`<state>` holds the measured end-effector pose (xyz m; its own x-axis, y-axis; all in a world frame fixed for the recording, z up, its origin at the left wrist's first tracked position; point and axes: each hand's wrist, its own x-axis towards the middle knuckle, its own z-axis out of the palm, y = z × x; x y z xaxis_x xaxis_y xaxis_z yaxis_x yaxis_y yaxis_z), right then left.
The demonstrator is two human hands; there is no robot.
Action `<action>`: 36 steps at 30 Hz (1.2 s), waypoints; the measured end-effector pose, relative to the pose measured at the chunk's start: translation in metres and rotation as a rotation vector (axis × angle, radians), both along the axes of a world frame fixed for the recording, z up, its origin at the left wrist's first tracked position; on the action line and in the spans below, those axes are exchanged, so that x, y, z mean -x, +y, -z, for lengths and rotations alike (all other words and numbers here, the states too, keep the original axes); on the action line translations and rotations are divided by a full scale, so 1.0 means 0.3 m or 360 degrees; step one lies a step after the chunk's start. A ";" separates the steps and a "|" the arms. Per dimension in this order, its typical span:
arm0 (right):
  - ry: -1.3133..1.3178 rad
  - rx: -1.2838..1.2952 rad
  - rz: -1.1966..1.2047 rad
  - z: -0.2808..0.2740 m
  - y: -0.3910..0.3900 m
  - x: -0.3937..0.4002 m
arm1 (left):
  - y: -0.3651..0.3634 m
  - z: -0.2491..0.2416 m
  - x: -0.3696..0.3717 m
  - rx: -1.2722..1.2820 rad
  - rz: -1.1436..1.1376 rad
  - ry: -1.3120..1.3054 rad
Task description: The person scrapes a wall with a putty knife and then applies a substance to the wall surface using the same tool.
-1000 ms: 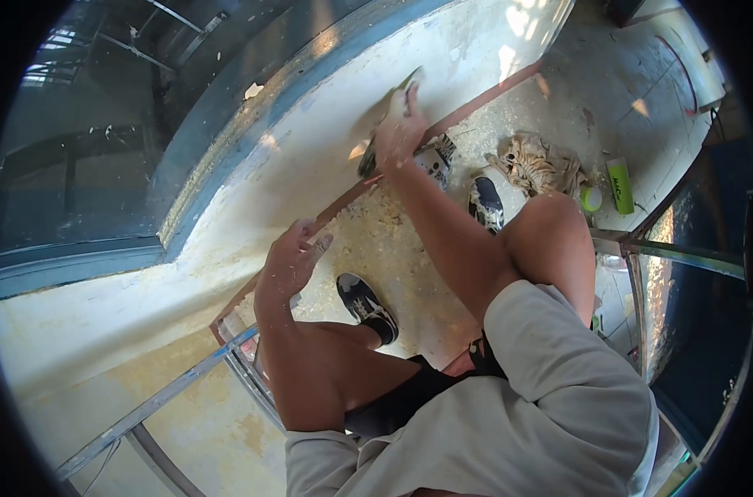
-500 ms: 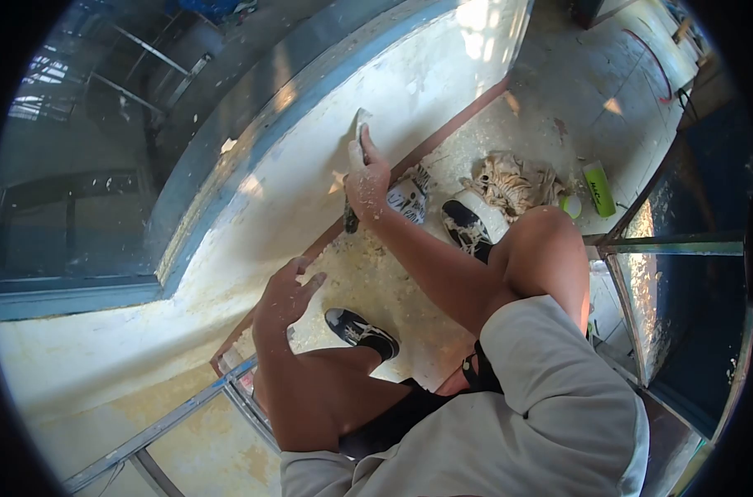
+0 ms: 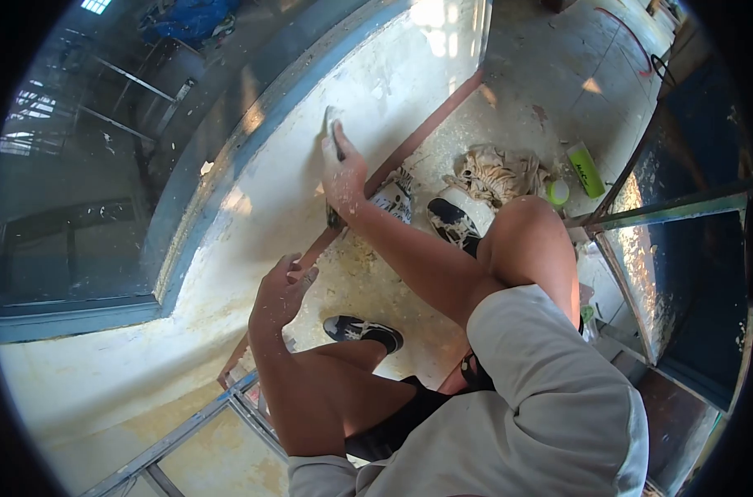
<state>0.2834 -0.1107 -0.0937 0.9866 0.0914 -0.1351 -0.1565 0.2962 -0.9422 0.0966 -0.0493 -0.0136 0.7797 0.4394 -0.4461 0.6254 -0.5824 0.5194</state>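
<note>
My right hand is wrapped round the handle of a scraper, its thumb lying along the tool. The blade end points up at the white lower wall and appears to touch it, and the dark handle end sticks out below my fist. White dust and specks cover the fingers. Lower down, my left hand hangs near the foot of the wall, holding nothing, with thumb and fingers apart and loosely bent. Beside my right forearm lies a white bag with dark print, partly hidden by it.
A crumpled cloth, a green container and a round green lid lie on the flake-strewn floor. Metal frames stand at lower left, with dark framed panels at right. A blue-edged window tops the wall.
My right hand and the scraper have shifted slightly left and up in view, partly because the camera turned. My left hand stays near the wall's foot, its fingers slightly more bent.
</note>
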 end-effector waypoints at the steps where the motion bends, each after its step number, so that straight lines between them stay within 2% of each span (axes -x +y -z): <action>1: 0.0058 -0.0066 0.0089 -0.027 -0.007 -0.019 | 0.001 0.000 0.002 -0.0007 0.0012 0.0005; 2: 0.0113 -0.0129 0.0182 -0.046 -0.013 -0.043 | 0.000 0.000 0.004 0.0023 0.0034 -0.0027; 3: -0.0075 -0.0122 0.0283 -0.001 0.014 -0.063 | -0.005 0.002 0.012 0.0063 0.0049 -0.0059; 4: -0.0082 -0.0117 0.0288 0.029 0.029 -0.082 | -0.006 0.004 0.021 0.0068 0.0054 -0.0065; 8: -0.0220 0.0276 0.0624 0.051 0.047 -0.252 | 0.020 0.003 0.033 0.0015 -0.0044 0.0046; 9: 0.0074 -0.0124 0.0505 -0.019 -0.018 -0.315 | 0.027 0.002 0.042 -0.0017 -0.0050 0.0076; 11: 0.0393 -0.0487 0.0367 -0.058 -0.073 -0.327 | 0.031 0.005 0.051 0.0025 -0.0057 0.0071; 13: 0.0187 -0.0564 0.0277 -0.044 -0.106 -0.321 | 0.023 -0.002 0.033 0.0026 0.0018 0.0056; 14: -0.0111 -0.0105 0.0390 0.083 -0.052 -0.311 | 0.031 0.006 0.024 0.0042 0.0043 0.0028; 16: -0.0412 0.0364 0.0544 0.216 0.024 -0.290 | 0.049 0.022 0.005 -0.0004 0.0053 0.0075; 19: -0.0088 0.0085 0.0315 0.164 -0.032 -0.312 | 0.017 -0.001 -0.054 -0.0008 0.0075 0.0024; 21: 0.0089 -0.0263 0.0528 0.040 -0.129 -0.451 | 0.003 0.013 -0.068 0.0037 0.0062 -0.0026; 22: 0.0176 -0.0597 0.0377 0.012 -0.182 -0.536 | -0.005 0.021 -0.070 0.0089 0.0074 -0.0068; 24: 0.0289 -0.0705 0.0477 -0.052 -0.230 -0.598 | -0.003 0.024 -0.061 0.0132 0.0081 -0.0097; 25: 0.0165 -0.0780 0.0395 0.023 -0.235 -0.608 | -0.002 0.021 -0.059 0.0078 0.0072 0.0006; 27: 0.0028 -0.0429 0.0315 0.070 -0.236 -0.539 | 0.000 0.017 -0.065 0.0031 0.0067 0.0085; 28: 0.0017 -0.0010 0.0319 0.036 -0.221 -0.450 | 0.008 0.017 -0.072 -0.0013 0.0087 0.0142; 30: -0.0355 0.0228 0.0396 0.132 -0.191 -0.527 | 0.007 0.023 -0.097 -0.0058 0.0107 0.0206; 32: -0.0266 0.0142 0.0450 -0.001 -0.279 -0.570 | 0.009 0.024 -0.103 -0.0061 0.0125 0.0111; 34: 0.0047 -0.0403 0.0200 -0.042 -0.374 -0.719 | -0.001 0.044 -0.084 0.0019 0.0114 0.0058; 35: 0.0063 -0.0396 0.0201 -0.001 -0.360 -0.699 | -0.006 0.049 -0.080 0.0104 0.0114 -0.0050; 36: -0.0367 0.0106 0.0298 0.057 -0.333 -0.664 | -0.013 0.044 -0.067 0.0114 0.0111 -0.0041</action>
<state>0.4825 -0.2105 -0.1108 0.9908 -0.0965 0.0951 0.1156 0.2359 -0.9649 0.1167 -0.0531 -0.0268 0.8188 0.3513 -0.4541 0.5706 -0.5847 0.5766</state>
